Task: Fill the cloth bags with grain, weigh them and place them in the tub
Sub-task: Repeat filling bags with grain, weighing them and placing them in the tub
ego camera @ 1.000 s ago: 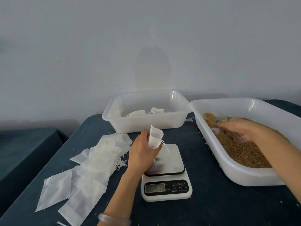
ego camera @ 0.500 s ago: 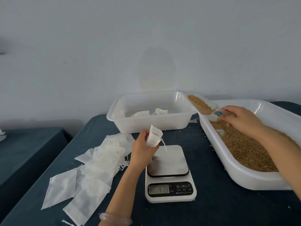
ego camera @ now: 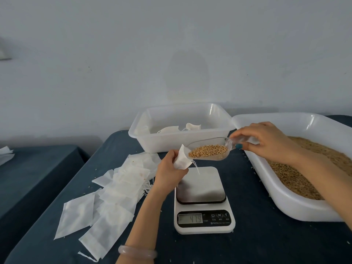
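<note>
Head view, frame centre: left hand point(ego camera: 169, 169) pinches the cloth bag point(ego camera: 182, 158) open above the scale point(ego camera: 203, 201) while right hand point(ego camera: 266, 142) grips the grain-filled scoop point(ego camera: 208, 150) at its narrow mouth, so a fast tilt could spill grain.

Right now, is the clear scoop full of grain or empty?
Loaded. Golden grain heaps inside the clear scoop, which the right hand holds by its handle at the mouth of the cloth bag in the left hand.

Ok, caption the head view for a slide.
Right hand holds a grain-filled scoop at the cloth bag gripped by the left hand.
</note>
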Demonstrator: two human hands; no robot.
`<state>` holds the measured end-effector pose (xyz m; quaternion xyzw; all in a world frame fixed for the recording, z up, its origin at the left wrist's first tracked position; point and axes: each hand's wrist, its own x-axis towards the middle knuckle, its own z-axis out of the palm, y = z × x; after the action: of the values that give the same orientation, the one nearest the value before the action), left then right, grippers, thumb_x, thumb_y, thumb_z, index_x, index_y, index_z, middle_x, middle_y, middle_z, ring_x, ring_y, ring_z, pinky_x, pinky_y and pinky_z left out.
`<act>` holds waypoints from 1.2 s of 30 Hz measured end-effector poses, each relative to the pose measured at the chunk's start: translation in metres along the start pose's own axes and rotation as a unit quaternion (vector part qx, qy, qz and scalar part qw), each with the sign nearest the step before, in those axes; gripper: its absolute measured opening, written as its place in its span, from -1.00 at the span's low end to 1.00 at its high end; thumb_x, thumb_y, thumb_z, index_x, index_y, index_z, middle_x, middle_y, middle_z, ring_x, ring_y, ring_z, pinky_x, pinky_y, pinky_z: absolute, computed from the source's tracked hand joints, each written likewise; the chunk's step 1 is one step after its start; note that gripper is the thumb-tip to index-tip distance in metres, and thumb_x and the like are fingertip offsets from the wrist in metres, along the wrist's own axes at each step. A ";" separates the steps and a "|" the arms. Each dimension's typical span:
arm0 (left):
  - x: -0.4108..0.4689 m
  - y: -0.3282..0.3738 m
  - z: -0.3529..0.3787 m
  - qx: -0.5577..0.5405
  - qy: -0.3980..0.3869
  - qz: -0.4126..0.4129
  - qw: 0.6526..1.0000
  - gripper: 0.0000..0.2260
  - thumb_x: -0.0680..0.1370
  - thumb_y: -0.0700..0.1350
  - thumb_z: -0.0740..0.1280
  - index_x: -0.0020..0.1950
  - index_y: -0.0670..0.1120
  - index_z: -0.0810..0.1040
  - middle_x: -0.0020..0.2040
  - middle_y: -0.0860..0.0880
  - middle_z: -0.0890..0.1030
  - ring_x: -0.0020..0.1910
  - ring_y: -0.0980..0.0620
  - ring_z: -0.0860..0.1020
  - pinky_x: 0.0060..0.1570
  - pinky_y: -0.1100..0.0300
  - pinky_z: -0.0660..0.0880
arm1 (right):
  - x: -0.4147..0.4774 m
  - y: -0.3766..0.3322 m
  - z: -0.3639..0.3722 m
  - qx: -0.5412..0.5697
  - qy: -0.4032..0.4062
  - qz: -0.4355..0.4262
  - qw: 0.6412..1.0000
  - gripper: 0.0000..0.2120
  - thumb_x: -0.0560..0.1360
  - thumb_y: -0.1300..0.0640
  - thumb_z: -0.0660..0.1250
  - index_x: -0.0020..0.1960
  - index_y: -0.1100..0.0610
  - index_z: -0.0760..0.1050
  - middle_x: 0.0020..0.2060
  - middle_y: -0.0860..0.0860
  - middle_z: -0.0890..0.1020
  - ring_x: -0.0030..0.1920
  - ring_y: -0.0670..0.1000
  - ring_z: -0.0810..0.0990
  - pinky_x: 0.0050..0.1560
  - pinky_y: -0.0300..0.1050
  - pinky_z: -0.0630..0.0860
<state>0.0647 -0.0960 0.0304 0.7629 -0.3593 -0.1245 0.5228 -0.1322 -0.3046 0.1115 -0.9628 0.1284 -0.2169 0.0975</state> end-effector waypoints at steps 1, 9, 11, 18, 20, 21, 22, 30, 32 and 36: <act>0.000 0.000 0.000 0.000 -0.001 0.000 1.000 -0.70 0.45 -0.21 0.44 -0.05 0.13 0.41 -0.08 0.13 0.56 -0.13 0.14 0.54 -0.30 0.35 0.41 | 0.000 0.001 0.000 -0.004 0.006 -0.004 1.000 -0.71 0.52 0.07 0.40 0.16 -0.25 0.52 -0.07 -0.29 0.62 0.01 -0.16 0.56 0.23 -0.12 0.22; -0.004 0.003 0.001 0.008 -0.026 0.017 0.999 -0.65 0.41 -0.23 0.45 -0.03 0.15 0.42 -0.07 0.14 0.55 -0.12 0.11 0.54 -0.43 0.43 0.42 | 0.000 -0.004 -0.006 -0.070 0.022 -0.028 0.997 -0.73 0.53 0.06 0.35 0.19 -0.20 0.56 -0.07 -0.41 0.49 0.06 -0.15 0.51 0.30 -0.15 0.13; -0.006 0.004 0.003 0.036 -0.035 0.027 0.998 -0.68 0.40 -0.14 0.48 -0.01 0.15 0.42 -0.08 0.17 0.57 -0.11 0.12 0.56 -0.34 0.36 0.47 | 0.001 -0.009 -0.010 -0.087 0.031 -0.049 0.995 -0.75 0.54 0.06 0.35 0.17 -0.19 0.57 -0.04 -0.38 0.51 0.10 -0.14 0.49 0.33 -0.15 0.10; -0.013 0.013 0.007 0.101 -0.044 0.049 0.993 -0.63 0.32 0.17 0.37 0.05 0.12 0.39 -0.09 0.15 0.59 -0.13 0.06 0.60 -0.11 -0.04 0.60 | 0.013 -0.025 -0.023 -0.174 0.046 -0.111 0.977 -0.77 0.54 -0.01 0.30 0.17 -0.15 0.58 -0.02 -0.22 0.61 0.10 -0.06 0.56 0.46 0.05 0.06; -0.015 0.015 0.008 0.107 -0.056 0.051 0.991 -0.62 0.32 0.17 0.33 0.07 0.10 0.37 -0.09 0.12 0.59 -0.13 0.03 0.61 -0.11 -0.06 0.60 | 0.016 -0.029 -0.024 -0.188 0.062 -0.133 0.971 -0.75 0.51 -0.04 0.27 0.14 -0.12 0.60 -0.07 -0.19 0.60 0.05 -0.03 0.57 0.45 0.10 0.05; -0.015 0.016 0.008 0.111 -0.061 0.053 0.991 -0.62 0.33 0.17 0.32 0.09 0.10 0.37 -0.08 0.12 0.59 -0.13 0.04 0.60 -0.10 -0.05 0.60 | 0.018 -0.030 -0.025 -0.198 0.070 -0.140 0.968 -0.76 0.50 -0.03 0.30 0.13 -0.10 0.61 -0.09 -0.17 0.61 0.04 0.00 0.58 0.44 0.12 0.05; -0.016 0.017 0.008 0.114 -0.066 0.056 0.990 -0.61 0.33 0.17 0.31 0.10 0.11 0.36 -0.06 0.12 0.59 -0.12 0.07 0.59 -0.09 -0.03 0.59 | 0.019 -0.032 -0.025 -0.206 0.076 -0.144 0.965 -0.77 0.48 0.01 0.34 0.13 -0.09 0.63 -0.10 -0.14 0.61 0.03 0.02 0.58 0.43 0.14 0.06; -0.017 0.016 0.008 0.097 -0.082 0.070 0.989 -0.58 0.38 0.16 0.31 0.18 0.08 0.35 0.03 0.15 0.56 -0.04 0.16 0.56 -0.03 0.00 0.58 | 0.025 -0.036 -0.027 -0.225 0.083 -0.151 0.959 -0.74 0.45 0.07 0.43 0.13 -0.09 0.63 -0.10 -0.09 0.61 0.06 0.05 0.57 0.40 0.10 0.00; -0.017 0.016 0.008 0.093 -0.079 0.071 0.990 -0.59 0.38 0.15 0.31 0.17 0.08 0.35 0.01 0.15 0.57 -0.06 0.15 0.56 -0.05 0.00 0.58 | 0.025 -0.036 -0.028 -0.229 0.091 -0.155 0.957 -0.76 0.46 0.06 0.42 0.13 -0.08 0.63 -0.10 -0.08 0.61 0.06 0.06 0.57 0.40 0.12 0.00; -0.017 0.016 0.007 0.085 -0.080 0.070 0.991 -0.59 0.38 0.15 0.30 0.17 0.05 0.36 -0.01 0.13 0.57 -0.08 0.14 0.57 -0.08 0.03 0.58 | 0.025 -0.035 -0.030 -0.236 0.098 -0.153 0.955 -0.77 0.49 0.00 0.33 0.12 -0.08 0.63 -0.09 -0.08 0.61 0.07 0.06 0.57 0.40 0.14 0.02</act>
<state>0.0419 -0.0927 0.0381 0.7649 -0.4622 -0.1176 0.4330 -0.1166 -0.2821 0.1563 -0.9406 0.0362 -0.2856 -0.1798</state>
